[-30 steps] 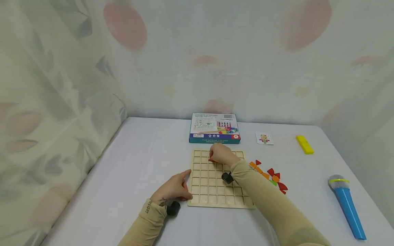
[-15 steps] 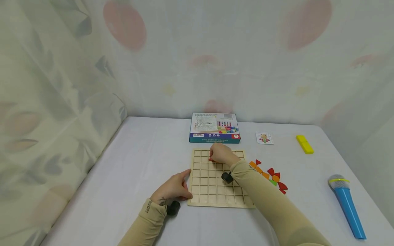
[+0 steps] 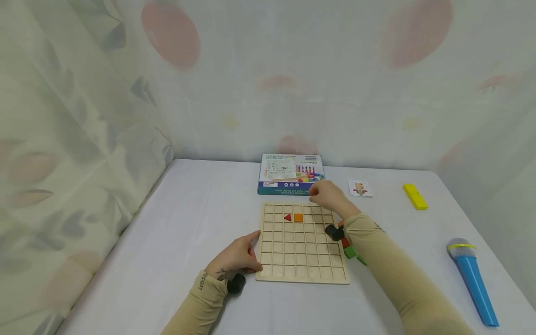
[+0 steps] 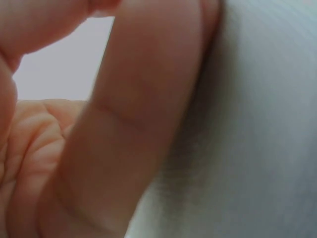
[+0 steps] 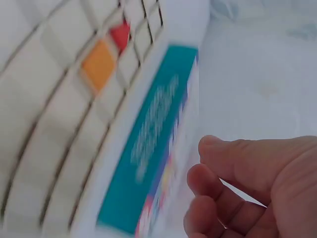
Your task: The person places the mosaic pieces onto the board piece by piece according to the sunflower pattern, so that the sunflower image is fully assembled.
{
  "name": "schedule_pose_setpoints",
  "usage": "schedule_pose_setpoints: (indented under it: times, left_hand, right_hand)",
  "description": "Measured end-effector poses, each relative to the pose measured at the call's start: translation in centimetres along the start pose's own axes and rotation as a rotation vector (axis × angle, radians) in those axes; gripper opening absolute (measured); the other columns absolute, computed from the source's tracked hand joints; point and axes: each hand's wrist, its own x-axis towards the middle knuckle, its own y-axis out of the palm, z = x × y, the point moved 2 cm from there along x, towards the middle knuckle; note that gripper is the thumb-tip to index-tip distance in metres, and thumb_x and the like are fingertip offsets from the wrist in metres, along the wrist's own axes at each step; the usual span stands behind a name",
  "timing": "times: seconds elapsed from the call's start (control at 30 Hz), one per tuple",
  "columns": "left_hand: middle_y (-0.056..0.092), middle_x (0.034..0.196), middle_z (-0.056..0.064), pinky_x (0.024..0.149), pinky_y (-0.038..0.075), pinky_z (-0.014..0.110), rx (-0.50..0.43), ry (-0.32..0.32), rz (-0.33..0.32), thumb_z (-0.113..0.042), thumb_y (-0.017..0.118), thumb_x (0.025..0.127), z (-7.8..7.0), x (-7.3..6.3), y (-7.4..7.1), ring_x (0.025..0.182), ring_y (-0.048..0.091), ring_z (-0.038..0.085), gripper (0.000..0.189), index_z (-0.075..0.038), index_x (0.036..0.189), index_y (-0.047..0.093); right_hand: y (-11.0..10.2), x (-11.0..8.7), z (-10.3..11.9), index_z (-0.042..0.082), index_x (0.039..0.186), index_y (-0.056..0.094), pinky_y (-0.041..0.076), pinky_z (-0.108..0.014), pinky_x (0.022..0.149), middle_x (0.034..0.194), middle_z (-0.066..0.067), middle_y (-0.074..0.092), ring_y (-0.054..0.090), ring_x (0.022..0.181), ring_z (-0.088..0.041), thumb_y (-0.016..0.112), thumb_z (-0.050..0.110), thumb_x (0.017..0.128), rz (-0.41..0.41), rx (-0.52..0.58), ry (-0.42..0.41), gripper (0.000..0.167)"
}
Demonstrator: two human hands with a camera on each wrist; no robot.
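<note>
A pale wooden grid board (image 3: 300,258) lies on the table in the head view. In its upper rows sit a red triangle piece (image 3: 288,217) and, directly to the right, an orange square piece (image 3: 298,217). My left hand (image 3: 236,255) rests at the board's left edge, index finger and thumb spread apart and touching it. Its fingers fill most of the left wrist view. My right hand (image 3: 331,194) is over the board's far right corner, near the box; in the right wrist view its fingers (image 5: 210,181) are loosely curled with nothing between them.
A teal-edged toy box (image 3: 291,174) lies behind the board. To its right are a small picture card (image 3: 359,188) and a yellow block (image 3: 415,197). A blue toy microphone (image 3: 473,281) lies far right. Loose pieces, including a green one (image 3: 350,251), are partly hidden by the right forearm.
My right hand has moved right and away from the board's upper rows, leaving the red triangle and orange square uncovered. Its forearm now covers most loose pieces. The left hand stays put.
</note>
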Motion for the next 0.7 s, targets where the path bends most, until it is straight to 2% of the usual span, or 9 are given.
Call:
schedule_pose_setpoints:
  times: [0.17, 0.3, 0.5, 0.7]
  left_hand:
    - [0.055, 0.064, 0.007, 0.049, 0.047, 0.028, -0.006, -0.005, -0.001, 0.003, 0.078, 0.062, 0.2, -0.1, -0.2, 0.052, 0.054, 0.014, 0.101, -0.001, 0.146, 0.022]
    - [0.055, 0.064, 0.007, 0.049, 0.047, 0.028, -0.009, 0.004, -0.004, 0.003, 0.077, 0.061, 0.1, -0.2, -0.3, 0.051, 0.055, 0.014, 0.101, -0.001, 0.146, 0.022]
    - [0.056, 0.064, 0.007, 0.049, 0.047, 0.028, -0.016, 0.01, 0.004, 0.003, 0.077, 0.062, 0.1, -0.2, -0.3, 0.051, 0.055, 0.014, 0.101, -0.001, 0.146, 0.022]
    - [0.055, 0.063, 0.007, 0.049, 0.047, 0.027, -0.028, 0.008, 0.01, 0.004, 0.077, 0.062, 0.1, 0.1, -0.1, 0.051, 0.054, 0.013, 0.101, -0.001, 0.146, 0.022]
  right_hand:
    - [-1.8, -2.1, -4.6, -0.002, 0.105, 0.066, 0.05, -0.04, 0.073, 0.101, -0.016, 0.065, 0.059, 0.086, -0.026, 0.059, 0.012, 0.087, -0.046, -0.037, 0.032, 0.023]
    - [-1.9, -3.5, -7.3, -0.003, 0.103, 0.066, 0.051, -0.04, 0.072, 0.1, -0.017, 0.065, 0.059, 0.082, -0.025, 0.059, 0.01, 0.086, -0.022, -0.088, 0.076, 0.023]
    - [-0.7, -4.8, -9.5, 0.0, 0.105, 0.067, 0.05, -0.04, 0.073, 0.099, -0.015, 0.065, 0.056, 0.08, -0.024, 0.06, 0.011, 0.085, 0.071, -0.106, 0.164, 0.023]
    - [0.3, -5.3, -10.3, 0.002, 0.106, 0.066, 0.049, -0.039, 0.07, 0.095, -0.013, 0.063, 0.054, 0.078, -0.023, 0.062, 0.012, 0.083, 0.081, -0.13, 0.178, 0.026]
